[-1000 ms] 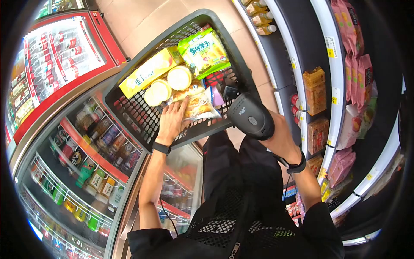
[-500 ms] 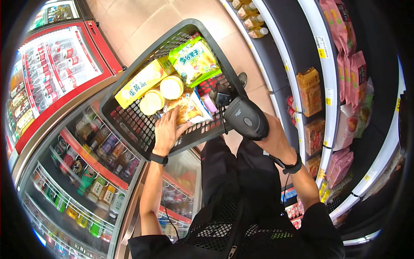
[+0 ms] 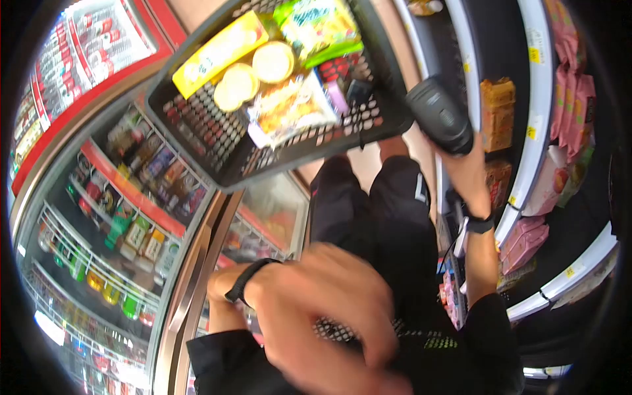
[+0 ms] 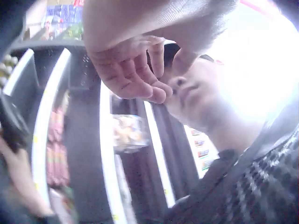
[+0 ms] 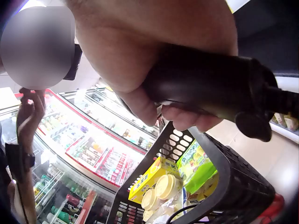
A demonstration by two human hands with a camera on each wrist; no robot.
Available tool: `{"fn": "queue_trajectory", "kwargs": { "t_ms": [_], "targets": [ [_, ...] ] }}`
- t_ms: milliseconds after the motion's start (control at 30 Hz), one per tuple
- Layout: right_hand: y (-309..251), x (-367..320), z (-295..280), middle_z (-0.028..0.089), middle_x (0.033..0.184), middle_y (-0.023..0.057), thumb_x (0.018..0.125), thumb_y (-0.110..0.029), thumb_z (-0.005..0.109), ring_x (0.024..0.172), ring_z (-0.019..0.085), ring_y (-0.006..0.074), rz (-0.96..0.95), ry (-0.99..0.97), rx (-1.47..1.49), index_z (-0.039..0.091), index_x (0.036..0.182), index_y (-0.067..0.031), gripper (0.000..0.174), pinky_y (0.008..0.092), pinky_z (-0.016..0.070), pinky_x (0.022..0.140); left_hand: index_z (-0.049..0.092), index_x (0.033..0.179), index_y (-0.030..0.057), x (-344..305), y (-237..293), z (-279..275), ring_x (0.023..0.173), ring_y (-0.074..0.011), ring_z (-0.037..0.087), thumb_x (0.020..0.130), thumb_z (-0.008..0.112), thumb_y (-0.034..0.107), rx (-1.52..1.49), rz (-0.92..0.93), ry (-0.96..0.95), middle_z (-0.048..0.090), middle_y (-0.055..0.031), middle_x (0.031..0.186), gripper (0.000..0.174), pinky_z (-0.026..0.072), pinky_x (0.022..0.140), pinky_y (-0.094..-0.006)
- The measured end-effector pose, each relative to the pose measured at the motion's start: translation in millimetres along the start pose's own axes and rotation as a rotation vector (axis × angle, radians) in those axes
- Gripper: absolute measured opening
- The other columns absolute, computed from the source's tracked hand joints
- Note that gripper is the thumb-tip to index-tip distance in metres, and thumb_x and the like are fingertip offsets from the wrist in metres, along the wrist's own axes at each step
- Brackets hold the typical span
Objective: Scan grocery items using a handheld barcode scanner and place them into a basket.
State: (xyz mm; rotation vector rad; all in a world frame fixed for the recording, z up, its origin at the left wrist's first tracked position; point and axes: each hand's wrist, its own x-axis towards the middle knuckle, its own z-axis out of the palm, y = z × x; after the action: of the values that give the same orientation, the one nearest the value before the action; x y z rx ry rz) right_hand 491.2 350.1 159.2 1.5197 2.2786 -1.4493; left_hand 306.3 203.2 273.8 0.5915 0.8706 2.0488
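Note:
My left hand (image 3: 329,296) is raised in front of my chest, blurred in the head view. In the left wrist view its fingers (image 4: 133,77) curl loosely near my chin and hold nothing. My right hand (image 3: 464,174) grips a black handle (image 3: 440,115) with an oval button on top. In the right wrist view, fingers wrap around that handle (image 5: 196,86) above the basket. The black shopping basket (image 3: 220,181) contains a yellow box (image 3: 220,52), two round pale-lidded tubs (image 3: 273,62), a green snack bag (image 3: 319,29) and a clear packet of baked goods (image 3: 289,112).
Glass-fronted coolers (image 3: 125,197) with bottled drinks line the left side. On the right, curved shelves (image 3: 526,99) hold pink packages (image 3: 571,112) and packaged bread (image 3: 498,115). My legs (image 3: 339,197) stand just behind the basket.
My left hand has left the clear packet in the basket and come up toward my face. The basket has shifted upward in view; my right hand has moved up and right with the handle.

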Motion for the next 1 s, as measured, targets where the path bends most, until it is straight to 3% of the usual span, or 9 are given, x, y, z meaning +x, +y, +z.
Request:
{"fn": "queue_trajectory", "kwargs": {
  "t_ms": [100, 167, 233, 300, 633, 700, 833, 900, 1000],
  "targets": [
    [-12, 14, -5, 0.069, 0.105, 0.0098, 0.081, -0.004, 0.073, 0.095, 0.065, 0.0144, 0.005, -0.132, 0.192, 0.062, 0.111, 0.0026, 0.033, 0.0287, 0.0479, 0.087, 0.061, 0.086, -0.0091, 13, 16, 38, 0.050, -0.0285, 0.052, 0.080, 0.048, 0.004, -0.209, -0.175, -0.153, 0.058, -0.0183, 0.077, 0.019, 0.0412, 0.042, -0.0328],
    [-9, 14, -3, 0.069, 0.104, 0.0087, 0.080, -0.004, 0.074, 0.094, 0.065, 0.0134, -0.021, -0.093, 0.208, 0.062, 0.111, 0.0025, 0.034, 0.0279, 0.0476, 0.087, 0.067, 0.111, 0.0356, 18, 4, 60, 0.037, -0.0085, 0.043, 0.089, 0.059, 0.013, -0.059, 0.141, 0.076, 0.056, -0.0037, 0.060, 0.033, 0.0299, 0.030, -0.0191],
    [-14, 14, -3, 0.071, 0.096, 0.0137, 0.076, -0.002, 0.074, 0.091, 0.067, 0.0156, -0.100, -0.057, 0.183, 0.065, 0.103, 0.0033, 0.029, 0.0302, 0.0499, 0.080, 0.069, 0.106, 0.0327, 20, 2, 40, 0.035, -0.0083, 0.040, 0.093, 0.050, 0.012, -0.137, 0.161, -0.048, 0.054, -0.0042, 0.058, 0.031, 0.0264, 0.029, -0.0196],
    [-9, 12, -2, 0.071, 0.096, 0.0135, 0.076, -0.002, 0.074, 0.090, 0.067, 0.0166, -0.105, -0.064, 0.178, 0.065, 0.103, 0.0034, 0.029, 0.0302, 0.0497, 0.081, 0.060, 0.090, -0.0112, 14, 10, 24, 0.051, -0.0299, 0.053, 0.078, 0.049, 0.003, -0.222, -0.236, -0.240, 0.058, -0.0221, 0.080, 0.022, 0.0421, 0.043, -0.0332],
    [8, 6, -9, 0.071, 0.095, 0.0165, 0.072, 0.003, 0.071, 0.089, 0.068, 0.0182, -0.062, -0.058, 0.236, 0.063, 0.102, 0.0057, 0.032, 0.0318, 0.0504, 0.079, 0.059, 0.082, -0.0101, 28, 2, 30, 0.051, -0.0267, 0.057, 0.074, 0.049, -0.005, -0.160, -0.239, -0.287, 0.059, -0.0233, 0.080, 0.013, 0.0423, 0.041, -0.0299],
    [7, 4, -14, 0.071, 0.094, 0.0167, 0.072, 0.003, 0.072, 0.090, 0.068, 0.0187, -0.071, -0.070, 0.235, 0.063, 0.103, 0.0061, 0.033, 0.0323, 0.0505, 0.079, 0.063, 0.092, 0.0225, 34, -11, 44, 0.052, -0.0203, 0.059, 0.084, 0.070, 0.019, -0.199, 0.102, -0.207, 0.063, -0.0095, 0.071, 0.011, 0.0419, 0.035, -0.0238],
    [-21, -6, -37, 0.070, 0.102, 0.0143, 0.071, -0.016, 0.083, 0.094, 0.067, 0.0224, 0.186, -0.090, 0.091, 0.062, 0.111, 0.0055, 0.049, 0.0349, 0.0499, 0.085, 0.059, 0.074, 0.0123, 53, -4, 27, 0.051, -0.0213, 0.060, 0.081, 0.071, 0.015, 0.140, -0.097, -0.278, 0.064, -0.0093, 0.065, 0.015, 0.0477, 0.046, -0.0276],
    [12, -14, -24, 0.069, 0.102, 0.0177, 0.067, -0.020, 0.085, 0.094, 0.066, 0.0258, -0.226, 0.263, 0.083, 0.062, 0.112, 0.0040, 0.056, 0.0377, 0.0504, 0.084, 0.056, 0.061, 0.0056, 80, -11, 18, 0.051, -0.0220, 0.061, 0.079, 0.072, 0.012, 0.336, -0.143, -0.329, 0.064, -0.0091, 0.061, 0.025, 0.0515, 0.053, -0.0301],
    [18, -26, -40, 0.070, 0.093, 0.0173, 0.070, -0.013, 0.081, 0.088, 0.068, 0.0225, -0.038, 0.065, 0.176, 0.065, 0.106, 0.0018, 0.042, 0.0356, 0.0517, 0.076, 0.062, 0.081, 0.0031, 130, -25, 18, 0.066, -0.0176, 0.061, 0.073, 0.074, 0.001, 1.074, -0.020, -0.398, 0.065, -0.0078, 0.075, 0.015, 0.0469, 0.062, -0.0283]
  ]
}}
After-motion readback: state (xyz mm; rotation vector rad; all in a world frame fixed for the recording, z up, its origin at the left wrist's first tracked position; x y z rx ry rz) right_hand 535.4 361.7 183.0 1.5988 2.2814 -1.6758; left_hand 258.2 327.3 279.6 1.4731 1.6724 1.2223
